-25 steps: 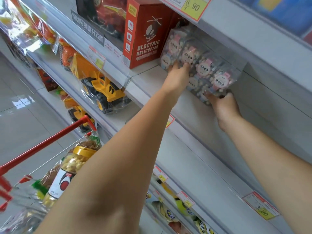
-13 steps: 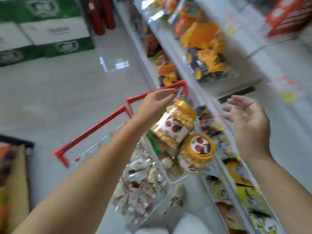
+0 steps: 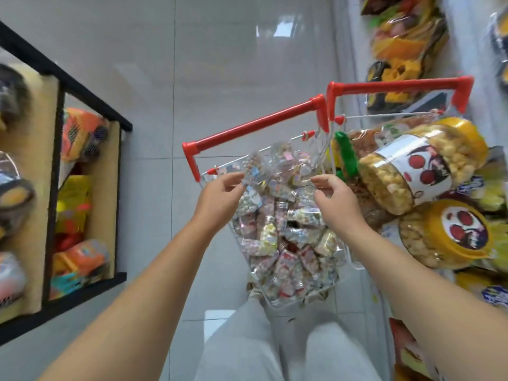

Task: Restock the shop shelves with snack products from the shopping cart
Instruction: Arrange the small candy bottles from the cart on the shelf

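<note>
The shopping cart has red handles (image 3: pixel 258 125) and a clear basket (image 3: pixel 298 299) heaped with small clear candy packets (image 3: pixel 277 237). My left hand (image 3: pixel 218 199) is at the basket's far left rim and pinches a candy packet (image 3: pixel 251 167) filled with pale balls. My right hand (image 3: pixel 336 202) reaches over the heap with curled fingers, pinching the edge of another clear packet (image 3: pixel 303 184). The cart's second basket, to the right, carries two big jars of puffed snacks with yellow lids (image 3: pixel 406 171) (image 3: pixel 450 235).
The shop shelves (image 3: pixel 450 31) run along the right with toy trucks (image 3: pixel 395 75) above and snack bags (image 3: pixel 486 290) below. A black-framed rack (image 3: pixel 52 193) of toys stands at the left. Grey tiled floor (image 3: pixel 192 64) lies between them. My grey-trousered legs (image 3: pixel 247 345) are under the cart.
Both hands left the candy packets on the upper shelf and came down to the cart. The view swung from the shelf down to the basket, where each hand now pinches a packet.
</note>
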`<state>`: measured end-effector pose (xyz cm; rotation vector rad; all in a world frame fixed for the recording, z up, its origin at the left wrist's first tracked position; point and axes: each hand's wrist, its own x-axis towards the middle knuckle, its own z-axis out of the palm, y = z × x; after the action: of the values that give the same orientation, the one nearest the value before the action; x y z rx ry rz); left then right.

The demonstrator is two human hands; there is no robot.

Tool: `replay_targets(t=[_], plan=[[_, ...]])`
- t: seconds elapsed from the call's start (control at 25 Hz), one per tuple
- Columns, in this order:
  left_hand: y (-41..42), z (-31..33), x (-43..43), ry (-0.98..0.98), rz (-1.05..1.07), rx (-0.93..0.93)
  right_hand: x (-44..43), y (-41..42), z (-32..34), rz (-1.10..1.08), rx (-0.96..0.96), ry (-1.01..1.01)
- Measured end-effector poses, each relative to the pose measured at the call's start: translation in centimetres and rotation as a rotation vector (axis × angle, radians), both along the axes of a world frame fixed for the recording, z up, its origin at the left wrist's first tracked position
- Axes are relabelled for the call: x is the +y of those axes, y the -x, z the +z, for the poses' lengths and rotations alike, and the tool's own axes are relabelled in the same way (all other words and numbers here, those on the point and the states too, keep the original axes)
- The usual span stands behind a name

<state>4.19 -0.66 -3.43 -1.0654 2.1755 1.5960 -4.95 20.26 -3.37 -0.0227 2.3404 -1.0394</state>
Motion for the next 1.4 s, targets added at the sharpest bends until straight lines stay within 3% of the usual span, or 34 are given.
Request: replay_targets(t=[0.16, 0.36, 0.6, 0.92, 1.12, 1.4], plan=[[-0.9, -2.8, -0.3, 0.235, 0.037, -0.004, -2.3, 1.5, -2.5, 0.077, -0.001, -0.057], [0.3, -5.3, -1.0, 0.549, -0.193, -0.04, -5.7, 4.7, -4.3, 0.278, 0.03, -0.166], [0.9, -6.9, -1.5, 0.52, -0.231, -0.1, -7.9, 5.6, -6.8, 0.259, 0.031, -0.119], [1.4, -7.9, -2.7, 0.61, -0.316, -0.085, -8.8, 6.4, -6.4, 0.621, 0.362, -0.359], [1.2, -8.2, -2.7, 0.615, -0.29, 0.006, -9.5, 7.1, -7.1, 0.879, 0.314, -0.537], [1.3, -8.1, -2.9, 0.609, -0.321, 0.031, -9.4, 6.7, -8.2, 0.848, 0.399, -0.645]])
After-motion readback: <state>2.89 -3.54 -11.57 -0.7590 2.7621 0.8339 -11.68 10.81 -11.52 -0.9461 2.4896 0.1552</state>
